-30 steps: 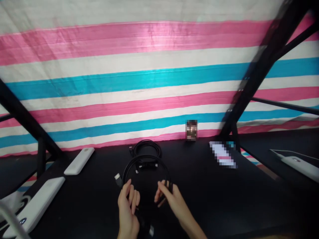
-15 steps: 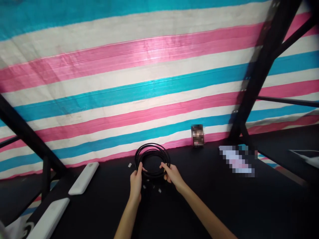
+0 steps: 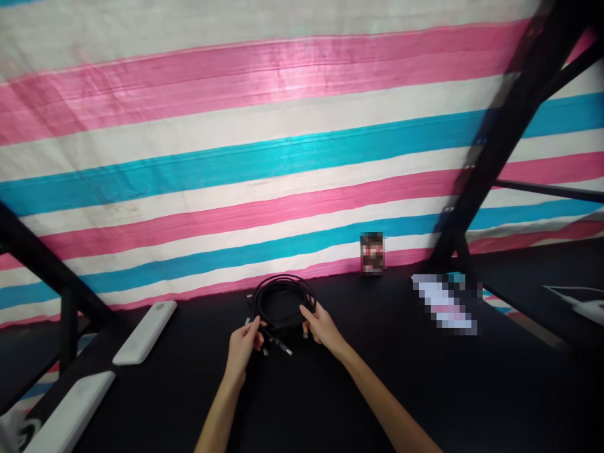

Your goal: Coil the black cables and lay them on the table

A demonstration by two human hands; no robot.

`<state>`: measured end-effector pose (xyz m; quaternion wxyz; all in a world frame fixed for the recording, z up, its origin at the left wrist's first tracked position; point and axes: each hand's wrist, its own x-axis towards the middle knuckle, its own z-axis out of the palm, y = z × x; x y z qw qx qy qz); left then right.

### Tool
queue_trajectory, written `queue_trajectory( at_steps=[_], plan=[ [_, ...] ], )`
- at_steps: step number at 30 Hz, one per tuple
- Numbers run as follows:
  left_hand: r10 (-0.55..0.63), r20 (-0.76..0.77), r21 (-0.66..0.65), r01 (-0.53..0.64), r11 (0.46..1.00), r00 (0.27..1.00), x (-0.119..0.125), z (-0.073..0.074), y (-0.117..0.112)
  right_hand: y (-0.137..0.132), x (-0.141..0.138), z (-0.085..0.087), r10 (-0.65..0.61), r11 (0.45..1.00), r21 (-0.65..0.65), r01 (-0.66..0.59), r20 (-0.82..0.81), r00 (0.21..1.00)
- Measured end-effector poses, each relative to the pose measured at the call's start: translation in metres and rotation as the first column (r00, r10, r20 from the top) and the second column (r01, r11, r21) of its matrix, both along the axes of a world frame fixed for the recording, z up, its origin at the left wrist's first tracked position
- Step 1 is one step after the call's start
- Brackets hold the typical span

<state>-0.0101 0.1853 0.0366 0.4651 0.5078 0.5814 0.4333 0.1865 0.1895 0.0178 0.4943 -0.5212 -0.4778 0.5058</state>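
Observation:
Coiled black cables (image 3: 282,301) lie stacked on the black table (image 3: 377,390) near the striped wall. My left hand (image 3: 244,344) rests at the coil's lower left edge, fingers curled on the cable near its loose connector ends (image 3: 278,345). At the coil's right edge, my right hand (image 3: 321,327) pinches the loops. Both arms reach forward from the bottom of the view.
Two white oblong devices lie at the left, one (image 3: 144,323) by the wall and one (image 3: 70,412) nearer me. A small dark box (image 3: 372,253) stands against the striped tarp. A blurred flat item (image 3: 443,303) lies to the right. Black frame bars (image 3: 491,145) cross both sides.
One second ago my hands held one cable coil close to me. They carried it forward onto the coil by the wall and now hold the stack's edges there.

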Motion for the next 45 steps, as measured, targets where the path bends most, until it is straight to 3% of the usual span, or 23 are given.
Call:
queue_trajectory(
  at_steps=[8, 12, 15, 19, 23, 26, 34, 45],
  plan=[
    [0.154, -0.288, 0.099, -0.131, 0.986, 0.945, -0.008, -0.002, 0.000, -0.002, 0.017, -0.001, 0.048, 0.997, 0.040, -0.060, 0.248, 0.968],
    [0.218, -0.357, 0.120, -0.187, 0.975, 0.908, -0.014, 0.000, 0.000, 0.002, 0.033, -0.004, -0.053, 0.998, -0.002, 0.058, 0.354, 0.934],
    [0.267, -0.356, 0.160, -0.223, 0.962, 0.896, -0.015, 0.000, -0.003, 0.003, 0.044, -0.006, -0.183, 0.983, 0.047, 0.179, 0.404, 0.896],
    [0.313, -0.330, 0.248, -0.238, 0.939, 0.891, -0.008, 0.000, -0.012, -0.003, 0.044, -0.007, -0.240, 0.970, 0.111, 0.214, 0.515, 0.823],
    [0.293, -0.282, 0.317, -0.200, 0.927, 0.913, 0.002, 0.003, -0.022, -0.012, 0.035, -0.002, -0.239, 0.970, 0.131, 0.206, 0.678, 0.695],
    [0.261, -0.213, 0.335, -0.181, 0.925, 0.941, 0.010, 0.003, -0.026, -0.016, 0.031, 0.001, -0.223, 0.973, 0.126, 0.192, 0.723, 0.654],
    [0.260, 0.069, 0.279, -0.269, 0.922, 0.963, 0.021, -0.002, -0.030, -0.015, 0.029, -0.003, -0.281, 0.958, 0.170, 0.233, 0.734, 0.619],
    [0.310, 0.372, 0.145, -0.384, 0.912, 0.875, 0.012, 0.000, -0.018, -0.014, 0.029, 0.000, -0.276, 0.959, 0.154, 0.238, 0.700, 0.659]
  ],
)
